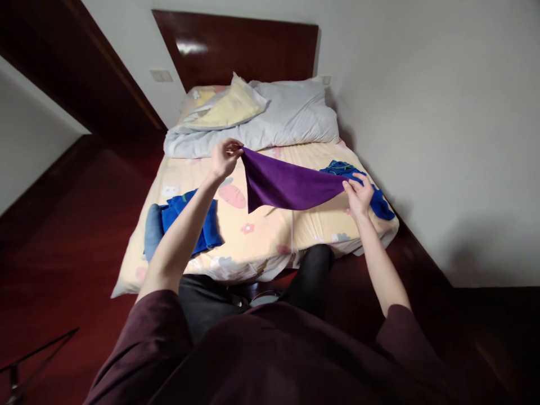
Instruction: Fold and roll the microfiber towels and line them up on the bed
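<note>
A purple cloth point(291, 183) hangs stretched in the air over the bed, its left end drooping to a point. My left hand point(225, 157) pinches its upper left corner between thumb and fingers. At the other end my right hand point(358, 193) grips the right corner, thumb against the fabric. Below my left forearm lies a folded blue cloth point(211, 228) beside a rolled grey-blue one point(154, 228). Behind my right hand a heap of crumpled blue cloth point(382, 205) rests near the bed's right edge, partly hidden by the purple cloth and hand.
The bed has a pale yellow patterned sheet point(257, 250). At its head lie a grey-white quilt or pillow point(295, 109) and a yellow pillow point(232, 107) before a dark wooden headboard point(240, 50). A white wall point(455, 140) stands close on the right. A thin black stand point(37, 351) is on the floor at lower left.
</note>
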